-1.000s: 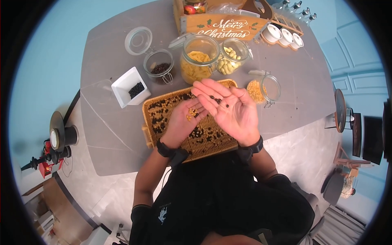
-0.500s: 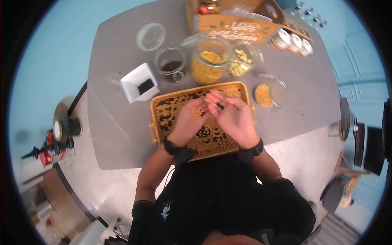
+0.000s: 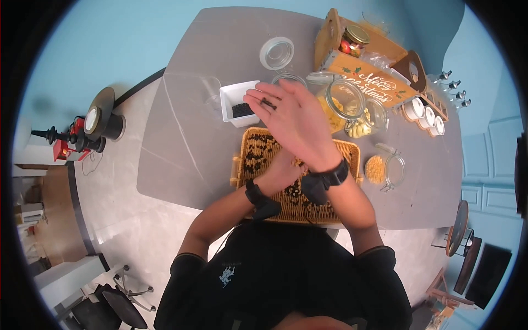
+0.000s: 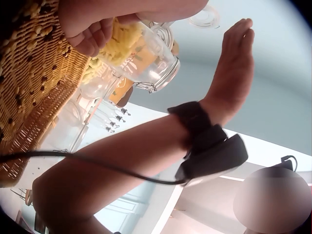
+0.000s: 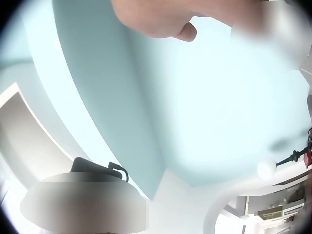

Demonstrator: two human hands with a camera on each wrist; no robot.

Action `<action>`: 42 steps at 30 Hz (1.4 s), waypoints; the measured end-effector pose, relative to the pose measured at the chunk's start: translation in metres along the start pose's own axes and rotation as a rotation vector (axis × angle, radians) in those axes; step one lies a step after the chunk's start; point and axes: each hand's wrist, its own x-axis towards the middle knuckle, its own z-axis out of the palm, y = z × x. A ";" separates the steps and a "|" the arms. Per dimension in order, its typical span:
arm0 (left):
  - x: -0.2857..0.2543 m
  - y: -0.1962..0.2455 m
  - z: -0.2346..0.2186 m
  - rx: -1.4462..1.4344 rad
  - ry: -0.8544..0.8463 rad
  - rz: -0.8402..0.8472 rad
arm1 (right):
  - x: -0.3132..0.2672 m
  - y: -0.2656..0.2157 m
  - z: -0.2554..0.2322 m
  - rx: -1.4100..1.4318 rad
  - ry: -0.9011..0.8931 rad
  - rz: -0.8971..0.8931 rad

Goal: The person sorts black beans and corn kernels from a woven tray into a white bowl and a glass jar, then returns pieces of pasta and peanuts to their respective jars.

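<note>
My right hand (image 3: 297,124) is palm up with its fingers nearly straight, several dark beans (image 3: 268,103) lying on them. Its fingertips are over the right side of a white square dish (image 3: 226,104) holding black beans (image 3: 242,110). Lower down, my left hand (image 3: 283,173) is partly hidden beneath the right one, with yellow kernels (image 3: 297,162) in it. In the left wrist view the left hand (image 4: 112,17) has curled fingers. Under both hands lies a wicker basket (image 3: 356,159) with scattered black beans and yellow kernels. The right wrist view shows part of the right hand (image 5: 161,17), not the beans.
Behind the basket stand an open pasta jar (image 3: 336,107) and a jar of pale pieces (image 3: 360,127). A jar of yellow kernels (image 3: 376,169) is at the right. Farther back are a loose-looking lid (image 3: 276,53), a wooden crate (image 3: 371,82) and white pots (image 3: 413,109).
My right hand has moved left and away from my body, from over the basket to the white dish, carrying the dark beans. The left hand now lies partly beneath it. The head view has shifted.
</note>
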 end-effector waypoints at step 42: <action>0.013 0.053 0.014 -1.190 -0.066 -0.635 | -0.158 -0.015 -0.096 -1.709 0.356 -0.397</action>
